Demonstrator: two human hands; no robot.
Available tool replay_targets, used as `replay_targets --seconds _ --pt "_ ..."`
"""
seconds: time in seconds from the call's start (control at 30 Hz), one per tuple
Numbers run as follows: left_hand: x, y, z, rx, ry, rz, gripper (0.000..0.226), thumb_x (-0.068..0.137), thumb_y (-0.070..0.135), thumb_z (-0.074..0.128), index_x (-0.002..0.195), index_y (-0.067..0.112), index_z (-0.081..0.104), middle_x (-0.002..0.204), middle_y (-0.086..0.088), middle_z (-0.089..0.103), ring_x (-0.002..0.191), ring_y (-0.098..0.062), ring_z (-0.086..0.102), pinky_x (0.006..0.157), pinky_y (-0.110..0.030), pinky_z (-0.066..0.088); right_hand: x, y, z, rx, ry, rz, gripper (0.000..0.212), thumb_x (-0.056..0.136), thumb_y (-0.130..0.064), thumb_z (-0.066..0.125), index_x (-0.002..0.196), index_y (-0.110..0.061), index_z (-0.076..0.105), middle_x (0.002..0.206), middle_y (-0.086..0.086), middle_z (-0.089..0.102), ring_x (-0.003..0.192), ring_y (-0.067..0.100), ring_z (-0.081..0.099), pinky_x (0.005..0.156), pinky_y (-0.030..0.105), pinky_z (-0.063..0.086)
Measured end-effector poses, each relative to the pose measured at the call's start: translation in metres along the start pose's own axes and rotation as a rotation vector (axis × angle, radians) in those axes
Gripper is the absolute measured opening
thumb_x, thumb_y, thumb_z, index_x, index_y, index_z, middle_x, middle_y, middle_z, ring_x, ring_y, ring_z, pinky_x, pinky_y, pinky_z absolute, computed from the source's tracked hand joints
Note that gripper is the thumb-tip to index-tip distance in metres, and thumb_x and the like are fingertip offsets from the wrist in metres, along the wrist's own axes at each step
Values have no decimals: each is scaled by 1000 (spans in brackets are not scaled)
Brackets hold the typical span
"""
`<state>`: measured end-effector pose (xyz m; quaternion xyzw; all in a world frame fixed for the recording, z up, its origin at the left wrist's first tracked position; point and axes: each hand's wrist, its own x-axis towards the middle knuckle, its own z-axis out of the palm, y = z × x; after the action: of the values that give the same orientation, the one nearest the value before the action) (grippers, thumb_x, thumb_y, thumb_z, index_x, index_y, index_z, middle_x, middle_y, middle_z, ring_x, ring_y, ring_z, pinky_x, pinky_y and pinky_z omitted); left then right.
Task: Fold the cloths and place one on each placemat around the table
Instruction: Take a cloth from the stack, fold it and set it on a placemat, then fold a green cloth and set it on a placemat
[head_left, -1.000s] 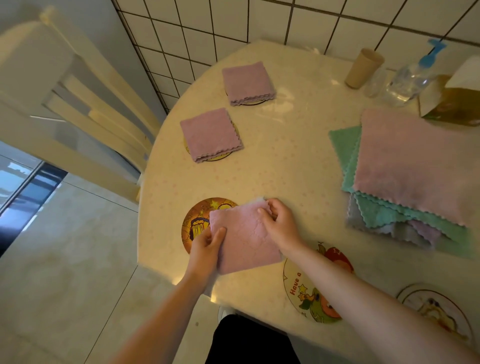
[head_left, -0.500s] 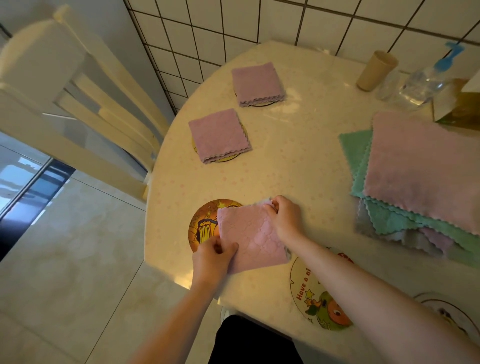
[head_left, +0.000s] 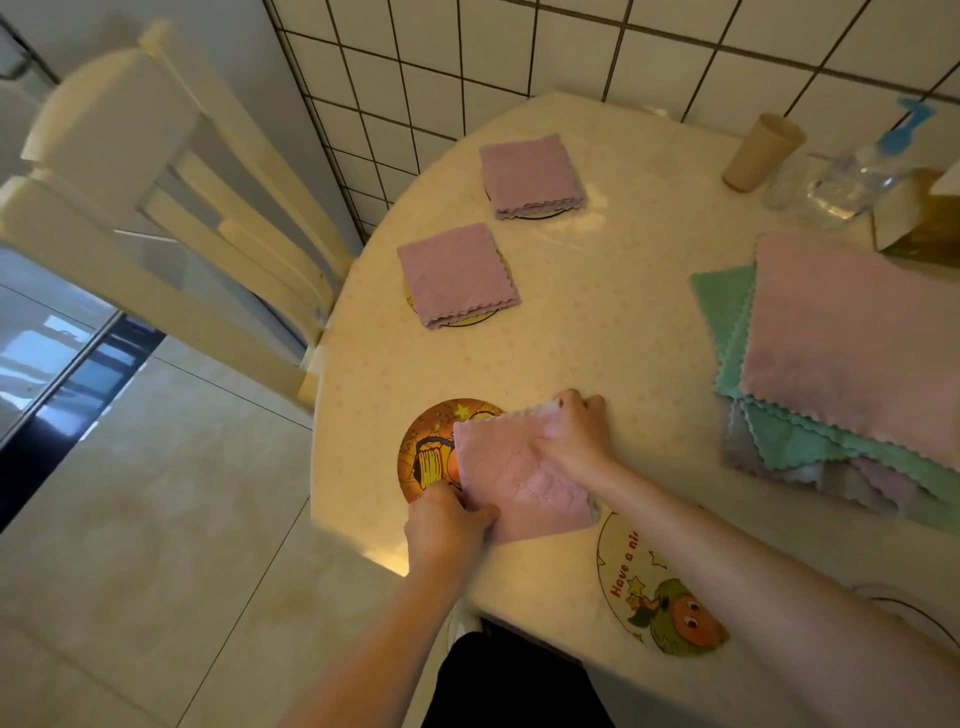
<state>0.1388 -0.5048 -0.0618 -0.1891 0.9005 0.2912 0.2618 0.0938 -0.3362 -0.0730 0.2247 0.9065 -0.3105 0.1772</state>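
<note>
Pink, quilted and folded to a small square, the pink microfibre cloth (head_left: 522, 480) lies low in the frame's middle on the pale speckled round table (head_left: 613, 322), and only its left edge overlaps the round orange cartoon placemat (head_left: 428, 452); most of the cloth sits to the right of that mat. The left hand (head_left: 447, 522) has its fingers closed on the cloth's lower left corner, at the mat's near rim, while the right hand (head_left: 576, 434) presses down with thumb and fingers clamped over the upper right corner. The square's diagonal runs between the two hands, from lower left to upper right. The mat lies leftward of both hands, nearer the left one, so the coming move looks like a short slide to the left, the left hand leading. Two folded lilac cloths (head_left: 457, 275) already cover mats in the upper middle of the frame. An unfolded stack of pink and green cloths (head_left: 852, 364) waits at the right, and a round white placemat with an orange character (head_left: 660, 597) near the bottom edge is bare, so several placings appear to remain.
</note>
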Motion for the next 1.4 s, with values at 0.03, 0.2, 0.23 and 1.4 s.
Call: replay_targets --seconds 0.03,0.2,0.23,1.4 --pt "3 0 0 -44 -41 -44 30 72 32 75 74 7 60 67 -3 59 61 -19 51 45 -27 31 2 -2 -2 62 -25 40 59 75 -22 74 124 -9 43 124 13 39 102 30 53 81 29 44" --pt "8 -1 -5 -319 -297 -130 34 56 30 79 76 3 71 71 -5 65 66 -20 57 56 -26 45 2 -2 -13 239 -109 107 43 76 -25 72 114 -13 53 110 0 59 105 24 59 83 33 50" --pt "8 -2 -8 -389 -329 -130 31 56 27 80 73 3 69 71 -5 63 65 -20 56 56 -25 43 1 0 -14 276 -103 105 41 78 -27 70 114 -13 55 111 -3 59 104 23 60 82 34 51" --pt "28 10 -18 593 -82 1041 44 85 38 45 124 21 58 129 0 55 122 -24 49 103 -36 44 -40 73 -57 427 117 81 10 93 -26 53 90 -20 61 91 -2 66 84 15 62 72 30 53"
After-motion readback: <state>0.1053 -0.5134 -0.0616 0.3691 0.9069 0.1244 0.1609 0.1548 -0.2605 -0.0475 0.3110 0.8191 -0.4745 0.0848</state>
